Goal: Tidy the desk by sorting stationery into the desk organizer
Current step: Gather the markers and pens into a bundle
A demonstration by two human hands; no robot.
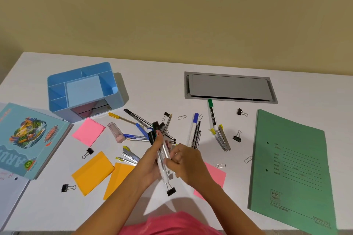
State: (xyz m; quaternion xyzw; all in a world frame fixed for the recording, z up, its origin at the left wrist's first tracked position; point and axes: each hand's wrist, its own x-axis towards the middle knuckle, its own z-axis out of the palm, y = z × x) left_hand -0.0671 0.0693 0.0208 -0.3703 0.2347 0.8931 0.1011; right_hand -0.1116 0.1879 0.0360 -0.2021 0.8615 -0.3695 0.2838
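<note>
Head view: a bundle of pens is clasped by both hands at lower centre; loosely gripped, pens could be spilled short of the blue organizer.

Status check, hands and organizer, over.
Both hands, left and right, gripping pen bundle. Blue organizer empty on top. Loose pens, clips, notes scattered between.
</note>
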